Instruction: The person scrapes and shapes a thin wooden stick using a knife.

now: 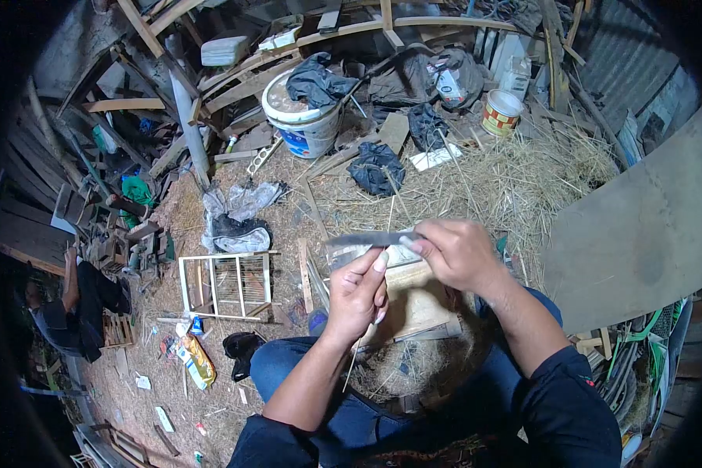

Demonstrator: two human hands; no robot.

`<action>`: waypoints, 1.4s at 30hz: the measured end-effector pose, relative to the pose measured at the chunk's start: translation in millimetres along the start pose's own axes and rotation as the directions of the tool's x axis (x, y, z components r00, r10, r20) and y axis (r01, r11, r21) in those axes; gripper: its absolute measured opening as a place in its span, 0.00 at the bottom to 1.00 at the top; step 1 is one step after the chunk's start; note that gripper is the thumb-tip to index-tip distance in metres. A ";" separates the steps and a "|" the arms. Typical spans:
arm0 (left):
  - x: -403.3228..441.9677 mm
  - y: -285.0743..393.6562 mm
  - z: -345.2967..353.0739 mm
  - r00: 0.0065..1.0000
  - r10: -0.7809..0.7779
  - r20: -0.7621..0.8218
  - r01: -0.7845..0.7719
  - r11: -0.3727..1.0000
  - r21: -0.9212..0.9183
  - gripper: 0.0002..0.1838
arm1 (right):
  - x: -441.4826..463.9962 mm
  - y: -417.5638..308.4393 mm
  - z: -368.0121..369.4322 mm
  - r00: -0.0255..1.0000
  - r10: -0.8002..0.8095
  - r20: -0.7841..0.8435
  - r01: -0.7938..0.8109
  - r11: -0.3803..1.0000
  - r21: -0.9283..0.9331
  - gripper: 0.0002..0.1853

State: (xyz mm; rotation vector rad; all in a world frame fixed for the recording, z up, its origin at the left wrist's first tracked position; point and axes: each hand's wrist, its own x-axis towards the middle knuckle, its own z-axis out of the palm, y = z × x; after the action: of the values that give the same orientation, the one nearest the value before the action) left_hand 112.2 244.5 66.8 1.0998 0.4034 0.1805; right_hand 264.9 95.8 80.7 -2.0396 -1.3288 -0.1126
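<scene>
Bucket [308, 134] under black plastic [320, 81], tub [500, 118], hands [456, 253] holding knife [359, 239], stick [352, 365]

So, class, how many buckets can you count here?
2: the big white bucket at the back, and the smaller red-and-yellow bucket to its right in the picture. Others may be hidden.

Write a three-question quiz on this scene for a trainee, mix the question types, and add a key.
1. What tool does the right hand grip?
2. True or false: dark plastic lies on top of the large white bucket.
3. Fill in the missing word: the left hand holds a thin, pale ____.

Key:
1. A knife.
2. True.
3. Strip.
</scene>
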 end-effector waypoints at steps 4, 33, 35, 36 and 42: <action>3.1 -0.8 -3.6 1.000 0.021 -0.008 -0.021 0.998 0.053 0.21 | 1.7 -3.9 1.6 0.999 -0.006 -0.045 0.002 0.996 -0.085 0.13; 1.6 -0.2 -10.4 0.992 -0.109 0.063 0.110 0.994 -0.008 0.24 | -0.9 3.9 9.5 0.998 -0.051 -0.027 0.049 0.998 -0.045 0.15; 0.7 1.0 -10.1 0.995 -0.080 0.063 0.083 0.995 -0.054 0.24 | 2.2 17.0 5.1 0.994 0.097 -0.042 -0.102 0.987 -0.127 0.15; -0.4 1.2 -8.7 0.995 -0.080 0.067 0.084 0.995 -0.052 0.24 | 4.0 22.8 -0.3 0.994 0.099 -0.045 -0.105 0.986 -0.128 0.15; -0.3 -1.0 -5.8 0.980 -0.148 0.134 0.141 0.988 0.059 0.24 | 2.5 16.4 23.2 0.911 0.409 -0.056 -0.247 0.649 0.720 0.14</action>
State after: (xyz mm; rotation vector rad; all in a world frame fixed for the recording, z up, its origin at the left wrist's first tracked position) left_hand 109.6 248.8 63.7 1.1195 0.3636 -0.0346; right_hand 273.2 107.5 56.0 -1.5020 -0.6712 0.2990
